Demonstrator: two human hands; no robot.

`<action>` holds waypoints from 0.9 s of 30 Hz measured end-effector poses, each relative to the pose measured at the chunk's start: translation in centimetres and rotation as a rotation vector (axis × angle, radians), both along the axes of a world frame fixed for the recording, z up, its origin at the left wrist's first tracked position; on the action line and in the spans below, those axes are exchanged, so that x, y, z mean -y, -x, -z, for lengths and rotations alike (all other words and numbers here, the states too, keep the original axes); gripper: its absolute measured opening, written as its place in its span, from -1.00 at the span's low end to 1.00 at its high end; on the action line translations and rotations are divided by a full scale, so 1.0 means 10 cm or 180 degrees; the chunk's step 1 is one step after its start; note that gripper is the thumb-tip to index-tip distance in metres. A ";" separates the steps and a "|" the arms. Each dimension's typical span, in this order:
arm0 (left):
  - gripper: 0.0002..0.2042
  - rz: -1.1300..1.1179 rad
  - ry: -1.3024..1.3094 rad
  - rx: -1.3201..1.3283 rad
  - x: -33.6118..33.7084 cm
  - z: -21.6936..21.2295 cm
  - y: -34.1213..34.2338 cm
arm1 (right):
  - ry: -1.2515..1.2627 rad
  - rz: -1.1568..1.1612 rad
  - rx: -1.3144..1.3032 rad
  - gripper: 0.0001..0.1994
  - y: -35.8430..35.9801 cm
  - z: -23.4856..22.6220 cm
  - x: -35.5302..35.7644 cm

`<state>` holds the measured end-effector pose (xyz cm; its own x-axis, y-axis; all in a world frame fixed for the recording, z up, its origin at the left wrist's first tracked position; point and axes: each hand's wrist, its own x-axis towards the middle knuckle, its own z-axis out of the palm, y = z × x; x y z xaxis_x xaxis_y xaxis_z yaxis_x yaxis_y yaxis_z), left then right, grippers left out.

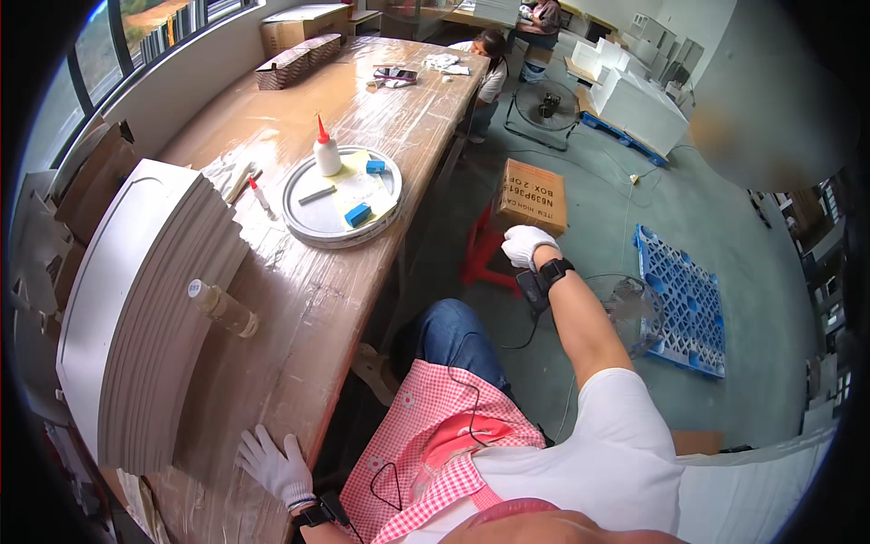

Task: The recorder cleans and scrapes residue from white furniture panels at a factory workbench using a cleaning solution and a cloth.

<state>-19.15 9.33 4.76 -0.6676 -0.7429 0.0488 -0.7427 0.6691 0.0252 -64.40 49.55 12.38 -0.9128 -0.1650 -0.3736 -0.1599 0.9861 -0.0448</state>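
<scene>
Left hand (272, 467) lies flat and open on the desk (317, 299); right hand (526, 245), at 1 o'clock, reaches toward the box (530, 195), holding nothing. Better to square up first.

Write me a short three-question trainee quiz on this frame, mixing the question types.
1. True or false: the gloved left hand rests flat on the plastic-wrapped wooden table.
2. What is the gloved right hand nearest to? A) brown cardboard box on the red plastic stool B) blue plastic pallet C) black floor fan
3. Fill in: the red-tipped white glue bottle stands on a round grey ____.

Key: 1 true; 2 A; 3 tray.
</scene>
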 end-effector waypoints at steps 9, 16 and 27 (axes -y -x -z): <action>-0.41 -0.0074 0.0191 0.0175 0.07 0.11 0.05 | -0.0400 0.0909 -0.0335 -0.65 0.77 -0.28 -0.96; -0.41 -0.0090 0.0197 0.0203 0.10 0.18 0.08 | -0.0403 -0.1197 0.0159 -0.70 0.85 0.63 -0.59; -0.45 -0.0192 0.0265 -0.0121 0.12 0.23 -0.02 | 0.1934 -0.0765 0.3862 -0.59 -0.75 0.81 0.96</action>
<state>-18.97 8.11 2.45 -0.6183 -0.7740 0.1365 -0.7813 0.6241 0.0003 -56.89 39.95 4.30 0.0042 -0.6930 -0.7210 0.1264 0.7155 -0.6870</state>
